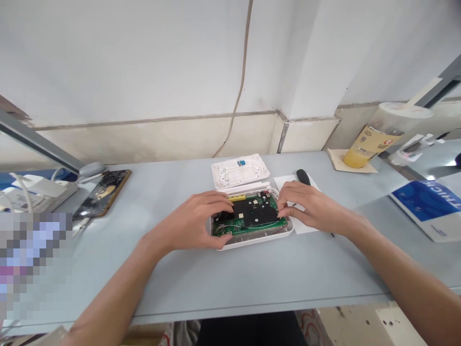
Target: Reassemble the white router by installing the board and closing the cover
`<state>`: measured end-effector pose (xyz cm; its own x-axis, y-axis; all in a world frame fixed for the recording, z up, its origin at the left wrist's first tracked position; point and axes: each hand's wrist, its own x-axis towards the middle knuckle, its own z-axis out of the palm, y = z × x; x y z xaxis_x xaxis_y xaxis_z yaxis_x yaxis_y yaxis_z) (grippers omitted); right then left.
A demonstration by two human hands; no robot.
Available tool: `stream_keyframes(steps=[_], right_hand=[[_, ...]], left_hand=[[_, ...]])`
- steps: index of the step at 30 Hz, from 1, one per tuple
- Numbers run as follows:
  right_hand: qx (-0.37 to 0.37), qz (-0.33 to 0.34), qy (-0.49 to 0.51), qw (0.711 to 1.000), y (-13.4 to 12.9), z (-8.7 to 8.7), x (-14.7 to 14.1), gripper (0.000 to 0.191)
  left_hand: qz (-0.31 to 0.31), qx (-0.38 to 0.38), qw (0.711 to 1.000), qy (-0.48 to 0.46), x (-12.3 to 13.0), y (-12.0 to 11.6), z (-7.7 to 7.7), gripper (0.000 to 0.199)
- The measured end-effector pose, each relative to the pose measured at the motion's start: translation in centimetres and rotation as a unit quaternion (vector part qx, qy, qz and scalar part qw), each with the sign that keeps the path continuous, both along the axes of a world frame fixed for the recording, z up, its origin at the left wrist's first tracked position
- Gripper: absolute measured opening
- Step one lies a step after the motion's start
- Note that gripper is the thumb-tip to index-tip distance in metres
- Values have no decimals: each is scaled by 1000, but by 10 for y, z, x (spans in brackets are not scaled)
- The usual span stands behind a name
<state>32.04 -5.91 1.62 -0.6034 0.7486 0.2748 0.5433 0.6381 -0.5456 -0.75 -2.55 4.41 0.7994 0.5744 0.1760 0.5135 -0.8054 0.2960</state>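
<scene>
In the head view, a white router casing (pixel 257 240) lies open on the table. Inside it sits a green circuit board (pixel 236 227) with a black plate and a yellow port block (pixel 236 197). My left hand (pixel 201 218) spans the casing's left end, thumb at the front rim and fingers over the board. At the right end, my right hand (pixel 306 204) has thumb and index finger pinched at the board's edge; the exact contact is hidden. A black-handled screwdriver (pixel 303 177) lies partly beneath that hand, on white paper (pixel 304 227).
Behind the casing lies its white cover (pixel 240 172). To the left are a dark phone (pixel 104 193) and a power strip with plugs (pixel 39 187). On the right stand a cup of yellow drink (pixel 374 139) on cardboard and a blue-and-white box (pixel 430 209).
</scene>
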Motion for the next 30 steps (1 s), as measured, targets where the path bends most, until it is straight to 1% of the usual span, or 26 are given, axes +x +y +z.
stream_keyframes(steps=[3, 5, 6, 9, 11, 13, 16, 18, 22, 24, 27, 30], right_hand=[[-34, 20, 9, 999, -4, 6, 2, 12], [-28, 19, 5, 999, -4, 7, 4, 15], [-4, 7, -1, 1000, -3, 5, 5, 17], [107, -39, -37, 993, 4, -5, 7, 14], [162, -49, -53, 984, 8, -11, 8, 16], [199, -45, -37, 978, 9, -15, 8, 19], [239, -41, 22, 970, 6, -14, 4, 17], [227, -48, 57, 971, 1, -12, 0, 14], [149, -80, 95, 981, -5, -10, -11, 18], [111, -95, 100, 984, -5, -10, -12, 15], [64, -101, 80, 990, -1, -9, -4, 11], [62, -110, 31, 992, 5, -9, 6, 17]], left_hand=[[-10, 10, 1000, -8, -3, 0, -1, 35], [-17, 23, 1000, -13, -4, 0, -2, 34], [-21, 32, 999, -16, -4, 0, -2, 34], [-30, 65, 997, -22, -2, -2, -2, 34], [-36, 88, 995, -22, 0, -3, -3, 35], [-44, 105, 993, -19, 2, -3, -5, 37], [-42, 118, 992, -15, 1, -5, -7, 41], [-32, 116, 993, -9, -1, -5, -8, 44], [-22, 98, 995, 5, -2, -5, -8, 46], [-25, 93, 995, 3, -2, -4, -7, 44], [-28, 87, 996, -6, -1, -4, -7, 42], [-22, 78, 997, -2, -1, -4, -7, 42]])
